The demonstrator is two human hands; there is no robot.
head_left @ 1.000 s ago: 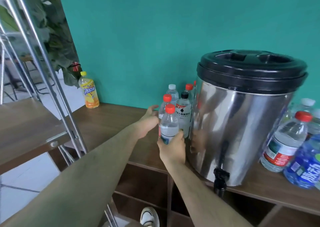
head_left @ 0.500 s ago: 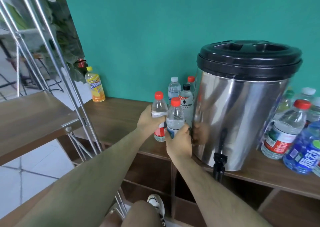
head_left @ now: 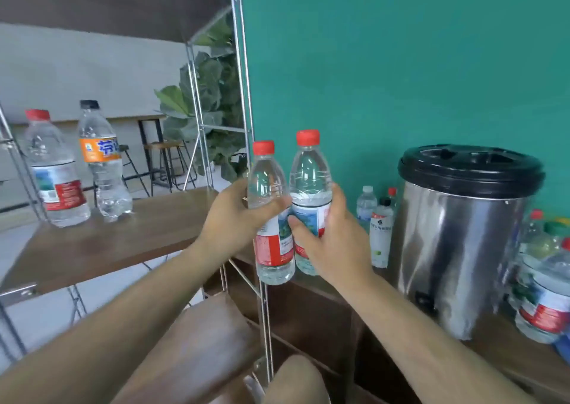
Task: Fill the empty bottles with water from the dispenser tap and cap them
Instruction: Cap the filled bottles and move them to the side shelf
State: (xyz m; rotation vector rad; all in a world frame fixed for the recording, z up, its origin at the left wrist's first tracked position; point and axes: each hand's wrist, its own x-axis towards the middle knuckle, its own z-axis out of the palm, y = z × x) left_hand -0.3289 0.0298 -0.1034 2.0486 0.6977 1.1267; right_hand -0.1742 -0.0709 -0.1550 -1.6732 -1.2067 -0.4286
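Head view: one red-capped bottle (head_left: 266, 175) is gripped by the left hand (head_left: 234, 218) and a second red-capped bottle (head_left: 310, 169) by the right hand (head_left: 333, 234), fingers wrapped round the labels. Since half a second ago both have been lifted off the counter (head_left: 509, 354) and are now held touching, in the air between the steel dispenser (head_left: 456, 243) and the wooden shelf (head_left: 123, 237). Both look filled, so they are probably being set aside as finished.
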